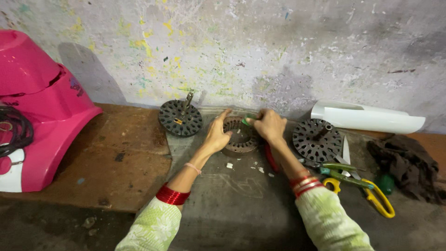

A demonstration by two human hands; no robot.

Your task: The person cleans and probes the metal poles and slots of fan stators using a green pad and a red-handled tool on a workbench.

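Pink cover (37,111): a big pink plastic shell is sitting far left, with black wires (14,130) lying on it.
Left disc (180,118): a round dark metal disc with a stick in the middle is resting on the tabletop (232,204).
Left hand (217,134): it is lying spread against the left side of the metal ring (238,135).
Metal ring: it is sitting in the middle, near the wall, between both hands.
Right hand (269,124): its fingers are pinching a small green thing (247,121) at the ring's top edge.
Right disc (317,139): another dark disc is sitting just beside the right arm.
Scissors (367,190): yellow-handled scissors are lying near the right sleeve.
White cover (367,117): it is lying by the wall.
Watch out: the ring could be sliding if the left hand lets go, and the ring's teeth might be scratching fingers.
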